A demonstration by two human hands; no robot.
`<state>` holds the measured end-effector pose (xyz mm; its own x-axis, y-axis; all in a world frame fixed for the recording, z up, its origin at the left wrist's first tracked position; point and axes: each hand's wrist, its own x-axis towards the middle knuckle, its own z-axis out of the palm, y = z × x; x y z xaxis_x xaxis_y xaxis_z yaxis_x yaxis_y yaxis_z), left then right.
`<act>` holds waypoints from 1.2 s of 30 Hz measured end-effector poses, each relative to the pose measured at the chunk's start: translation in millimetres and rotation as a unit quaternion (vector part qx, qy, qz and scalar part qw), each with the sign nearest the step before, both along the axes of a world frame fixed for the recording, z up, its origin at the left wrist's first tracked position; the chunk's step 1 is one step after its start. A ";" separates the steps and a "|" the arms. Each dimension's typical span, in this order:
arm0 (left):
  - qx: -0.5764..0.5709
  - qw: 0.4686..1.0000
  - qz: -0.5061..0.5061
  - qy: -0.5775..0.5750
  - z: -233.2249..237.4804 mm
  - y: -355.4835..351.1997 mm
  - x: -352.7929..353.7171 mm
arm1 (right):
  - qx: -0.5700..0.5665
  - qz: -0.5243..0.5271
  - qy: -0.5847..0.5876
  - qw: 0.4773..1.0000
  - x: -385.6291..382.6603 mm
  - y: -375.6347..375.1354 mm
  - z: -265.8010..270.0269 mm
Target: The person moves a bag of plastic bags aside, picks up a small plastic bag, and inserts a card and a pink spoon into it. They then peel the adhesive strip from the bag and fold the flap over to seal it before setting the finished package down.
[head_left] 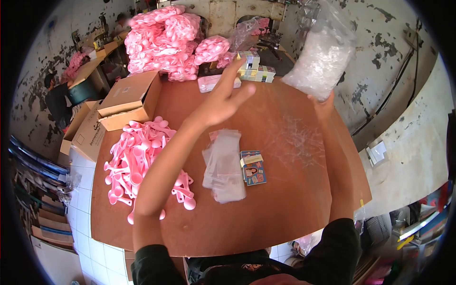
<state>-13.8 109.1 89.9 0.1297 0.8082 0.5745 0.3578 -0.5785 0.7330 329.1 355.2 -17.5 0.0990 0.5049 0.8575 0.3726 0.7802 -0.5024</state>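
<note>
My right hand (324, 104) grips the lower edge of a large clear plastic bag (320, 57) full of whitish, see-through contents; some fingers are hidden by the bag. Raised over the table's far middle, my left hand (228, 97) is open with fingers apart and nothing in it. Below it lies a loose stack of clear plastic sleeves (223, 166). Touching the sleeves' right side is a small blue banded pack of printed cards (253, 167). A heap of pink plastic spoons (142, 152) spreads to the left of my left forearm.
At the back of the brown table (199, 232) stand bagged pink spoons (164, 42), banded card stacks (256, 69) and a pink-white packet (209, 83). A cardboard box (128, 99) sits at the left edge. Clear plastic scraps (297, 140) lie right. Another person (58, 99) sits far left.
</note>
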 end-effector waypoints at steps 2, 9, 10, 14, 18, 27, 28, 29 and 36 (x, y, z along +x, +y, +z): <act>0.047 0.987 0.033 0.147 -15.3 -22.5 -12.8 | -0.026 -0.003 0.001 1.000 16.5 27.0 -5.9; -0.087 0.955 -0.053 0.280 -42.6 -87.5 -24.3 | -0.189 0.091 -0.006 0.978 34.3 105.6 -39.1; -0.080 0.950 -0.053 0.297 -46.3 -90.3 -24.1 | -0.194 0.093 -0.008 0.977 31.8 118.0 -44.0; -0.132 0.948 -0.038 0.286 -54.1 -94.0 -23.4 | -0.215 -0.027 -0.109 0.970 6.8 121.0 -28.7; -0.114 0.950 -0.032 0.288 -59.2 -88.0 -20.7 | -0.263 -0.122 -0.276 0.916 -4.9 164.3 -37.8; -0.133 0.944 -0.053 0.297 -90.4 -77.1 -8.3 | -0.284 -0.278 -0.385 0.833 -21.8 224.5 -56.7; -0.136 0.943 -0.056 0.299 -91.0 -74.9 -6.4 | -0.283 -0.288 -0.389 0.828 -21.1 229.1 -56.1; -0.139 0.942 -0.058 0.300 -91.2 -73.6 -4.4 | -0.282 -0.296 -0.394 0.823 -22.6 232.9 -57.2; -0.146 0.941 -0.063 0.299 -88.0 -65.8 3.4 | -0.338 -0.308 -0.395 0.797 -27.6 236.8 -50.2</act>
